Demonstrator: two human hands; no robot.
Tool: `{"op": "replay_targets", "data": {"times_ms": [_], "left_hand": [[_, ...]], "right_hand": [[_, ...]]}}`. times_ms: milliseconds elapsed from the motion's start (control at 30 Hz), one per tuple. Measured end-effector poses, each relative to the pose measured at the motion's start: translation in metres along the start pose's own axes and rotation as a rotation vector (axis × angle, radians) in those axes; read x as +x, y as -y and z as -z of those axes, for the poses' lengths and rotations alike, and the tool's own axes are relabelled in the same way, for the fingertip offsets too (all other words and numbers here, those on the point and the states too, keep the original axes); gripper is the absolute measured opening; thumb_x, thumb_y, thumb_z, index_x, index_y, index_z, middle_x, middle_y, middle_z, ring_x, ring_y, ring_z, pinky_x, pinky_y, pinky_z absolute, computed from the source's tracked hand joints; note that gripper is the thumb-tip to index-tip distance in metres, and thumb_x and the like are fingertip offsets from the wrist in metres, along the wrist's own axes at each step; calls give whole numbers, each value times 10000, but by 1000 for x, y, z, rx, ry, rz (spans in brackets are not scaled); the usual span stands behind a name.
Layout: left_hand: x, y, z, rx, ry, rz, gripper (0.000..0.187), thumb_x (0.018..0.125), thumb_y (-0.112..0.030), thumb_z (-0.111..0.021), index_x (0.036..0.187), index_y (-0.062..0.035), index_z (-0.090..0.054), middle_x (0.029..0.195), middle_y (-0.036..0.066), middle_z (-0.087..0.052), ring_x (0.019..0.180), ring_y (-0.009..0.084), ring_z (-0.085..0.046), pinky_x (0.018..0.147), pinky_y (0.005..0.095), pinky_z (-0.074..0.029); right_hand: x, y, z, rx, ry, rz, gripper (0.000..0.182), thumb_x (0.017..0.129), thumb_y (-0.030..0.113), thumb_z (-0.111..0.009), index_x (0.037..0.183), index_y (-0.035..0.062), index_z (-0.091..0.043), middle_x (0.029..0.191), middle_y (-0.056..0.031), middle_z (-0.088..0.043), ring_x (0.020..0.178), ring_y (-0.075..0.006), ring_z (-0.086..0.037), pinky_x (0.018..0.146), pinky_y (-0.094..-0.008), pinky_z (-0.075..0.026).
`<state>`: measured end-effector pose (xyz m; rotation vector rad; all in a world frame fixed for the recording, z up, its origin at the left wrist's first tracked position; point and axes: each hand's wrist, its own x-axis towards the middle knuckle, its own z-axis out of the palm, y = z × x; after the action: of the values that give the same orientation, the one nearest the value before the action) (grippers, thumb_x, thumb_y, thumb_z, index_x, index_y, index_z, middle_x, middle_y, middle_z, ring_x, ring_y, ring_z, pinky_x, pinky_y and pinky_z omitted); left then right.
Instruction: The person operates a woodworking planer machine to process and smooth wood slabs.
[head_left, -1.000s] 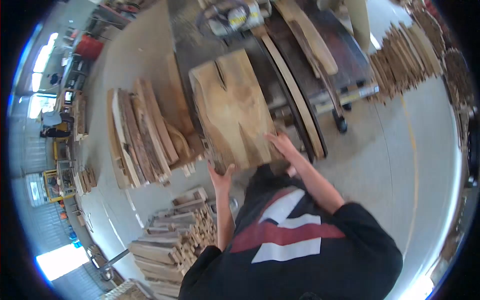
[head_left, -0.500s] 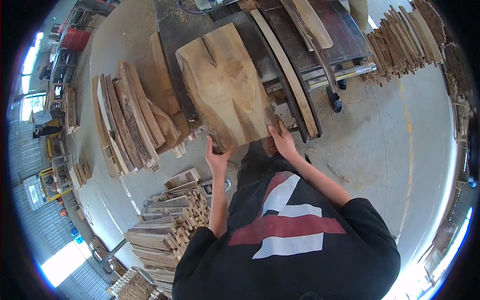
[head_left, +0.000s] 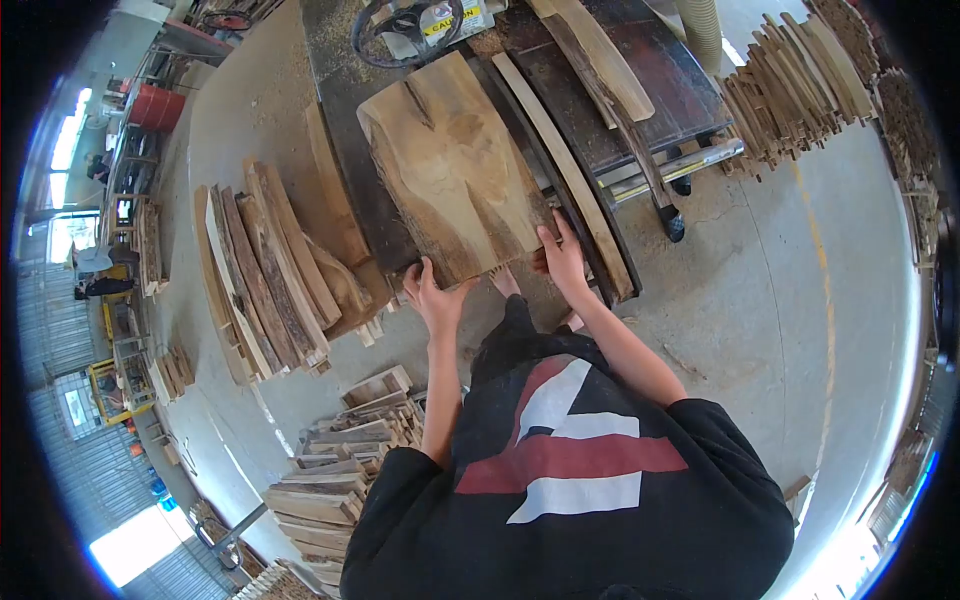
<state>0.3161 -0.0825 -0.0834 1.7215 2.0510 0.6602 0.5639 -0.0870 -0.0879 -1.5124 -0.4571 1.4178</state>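
A wide wooden slab [head_left: 455,165] with rough bark-like side edges lies flat on the dark machine table [head_left: 345,75]. A dark crack shows near its far end. At its near left corner is my left hand [head_left: 437,303], fingers bent against the side and thumb stretched along the near end. My right hand [head_left: 565,265] grips the near right corner, fingertips along the right side. To the right of the slab runs a long pale wood strip [head_left: 560,160] between dark rails.
A black handwheel [head_left: 405,35] and a caution label [head_left: 445,22] stand beyond the slab. Bark-edged boards [head_left: 265,265] are stacked at left, cut pieces [head_left: 345,455] lower left. Narrow boards [head_left: 600,60] lie across the right table; more sticks [head_left: 795,90] are piled at far right.
The slab has slid forward, away from me, along the table, and both hands have moved with it. My view has tilted up slightly, showing more of the handwheel and label.
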Motion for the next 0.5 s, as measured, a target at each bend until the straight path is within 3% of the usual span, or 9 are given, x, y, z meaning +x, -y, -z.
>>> {"op": "replay_targets", "data": {"times_ms": [33,133,500], "left_hand": [[5,2,-1,15,-20,-41,1065,525,-480,-972,1398,-20,-568,1526,238,-340,1423,431,-265,1118,544,-281],[14,-17,10,271,-56,-117,1011,523,-498,-964,1346,-26,-615,1570,220,-287,1446,428,-252,1124,591,-257],[129,-34,15,276,24,-91,1020,514,-569,-951,1291,21,-654,1632,194,-228,1526,378,-136,1189,583,-194]], "right_hand": [[7,0,0,12,4,2,612,1028,326,-593,1566,180,-341,682,-87,-653,543,-176,-664,487,-305,-541],[17,6,-6,32,2,-14,606,1026,328,-594,1562,180,-350,686,-88,-657,545,-176,-667,497,-307,-550],[85,71,-61,12,-61,-108,599,1030,273,-585,1565,153,-345,703,-99,-665,527,-189,-660,482,-322,-533]]}}
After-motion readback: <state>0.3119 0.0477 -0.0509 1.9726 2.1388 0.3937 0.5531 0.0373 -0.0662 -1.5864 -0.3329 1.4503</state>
